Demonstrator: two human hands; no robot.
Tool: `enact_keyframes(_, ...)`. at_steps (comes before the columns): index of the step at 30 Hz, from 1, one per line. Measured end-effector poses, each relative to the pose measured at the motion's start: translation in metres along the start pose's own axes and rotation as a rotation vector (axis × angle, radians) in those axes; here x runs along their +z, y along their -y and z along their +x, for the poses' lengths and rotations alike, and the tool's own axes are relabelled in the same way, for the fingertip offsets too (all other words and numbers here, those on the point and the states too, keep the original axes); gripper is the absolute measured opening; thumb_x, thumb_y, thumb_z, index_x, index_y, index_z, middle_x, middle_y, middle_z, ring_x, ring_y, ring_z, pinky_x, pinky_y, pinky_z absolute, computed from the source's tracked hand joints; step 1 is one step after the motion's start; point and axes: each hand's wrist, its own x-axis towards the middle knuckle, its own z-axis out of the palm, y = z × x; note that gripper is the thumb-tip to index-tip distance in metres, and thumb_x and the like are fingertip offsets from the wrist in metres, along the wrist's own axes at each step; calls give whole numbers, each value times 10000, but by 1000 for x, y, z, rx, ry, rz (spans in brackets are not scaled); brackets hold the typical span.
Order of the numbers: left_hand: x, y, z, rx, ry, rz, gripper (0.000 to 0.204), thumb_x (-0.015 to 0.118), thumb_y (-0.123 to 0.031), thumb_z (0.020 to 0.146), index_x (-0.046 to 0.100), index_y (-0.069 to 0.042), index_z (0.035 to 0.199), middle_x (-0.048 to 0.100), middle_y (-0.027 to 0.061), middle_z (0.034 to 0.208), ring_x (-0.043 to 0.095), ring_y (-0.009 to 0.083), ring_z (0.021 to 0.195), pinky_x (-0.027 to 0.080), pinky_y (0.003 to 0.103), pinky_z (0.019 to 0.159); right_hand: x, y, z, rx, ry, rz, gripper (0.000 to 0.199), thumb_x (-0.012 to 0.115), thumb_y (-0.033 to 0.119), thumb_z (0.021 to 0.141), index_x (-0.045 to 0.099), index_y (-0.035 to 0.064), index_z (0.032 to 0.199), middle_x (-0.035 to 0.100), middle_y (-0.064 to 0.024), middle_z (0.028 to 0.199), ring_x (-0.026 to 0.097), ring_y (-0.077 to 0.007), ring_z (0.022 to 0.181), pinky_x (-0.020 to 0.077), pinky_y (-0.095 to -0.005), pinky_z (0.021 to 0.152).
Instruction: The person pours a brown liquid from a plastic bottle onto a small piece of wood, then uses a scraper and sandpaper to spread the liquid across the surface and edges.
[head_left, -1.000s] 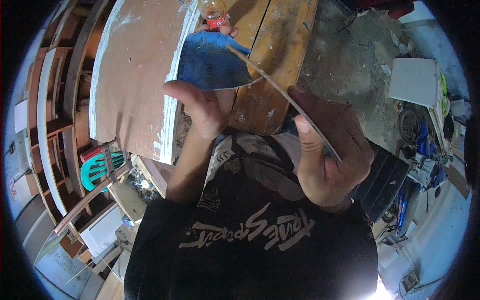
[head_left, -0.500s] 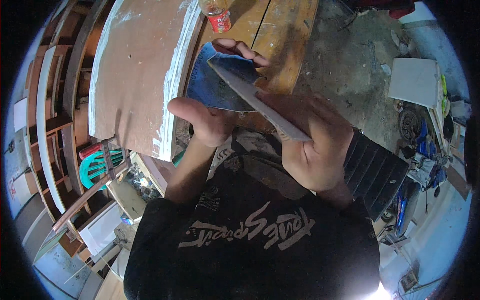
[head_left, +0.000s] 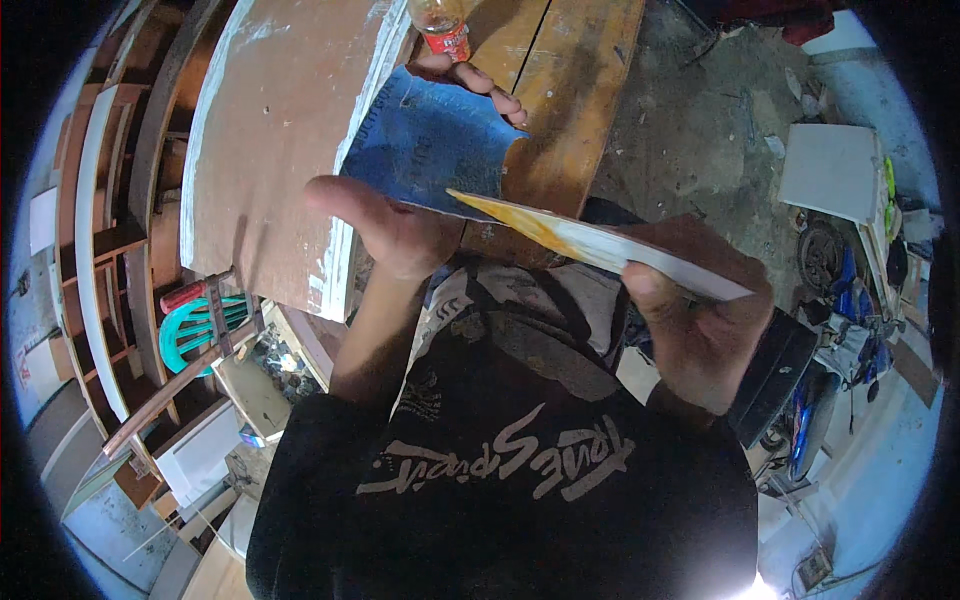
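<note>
Sandpaper, blue torn sheet (head_left: 425,150), pinched in left hand (head_left: 400,225), fingers curled over far edge. Right hand (head_left: 700,335) closed around thin flat wooden strip, pale edge (head_left: 590,245), tip touching sheet. Risk: loose sheet buckles, strip edge tears it or scrapes thumb.

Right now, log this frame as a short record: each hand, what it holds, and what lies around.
left hand: grips a blue sheet, thumb on the near edge, fingers curled over the far edge
right hand: holds a thin flat board, seen edge on
contact: the board's tip meets the sheet's near edge
bench: wooden planks beneath the hands
panel: brown, white-edged, lies left of the sheet
bottle: red label, stands beyond the sheet
</note>
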Motion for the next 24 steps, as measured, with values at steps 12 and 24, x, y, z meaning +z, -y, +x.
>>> enact_keyframes(12, 10, 1, -20, -78, 48, 259, 1223, 280, -999, 681, 433, -30, 1411, 518, 200, 1337, 531, 331, 1209, 437, 482, 1020, 27, -4, 24, -180, -103, -287, 226, 663, 46, 850, 735, 32, 1064, 733, -153, 931, 718, -303, 847, 568, -377, 773)
enact_keyframes(24, -16, 11, -22, -129, 43, 410, 1289, 259, -1059, 534, 514, -39, 1281, 530, 155, 1323, 563, 288, 1152, 488, 402, 890, 25, -11, 11, 142, 59, -5, 216, 694, 79, 902, 689, -22, 1092, 731, -158, 1007, 727, -242, 888, 563, -349, 824)
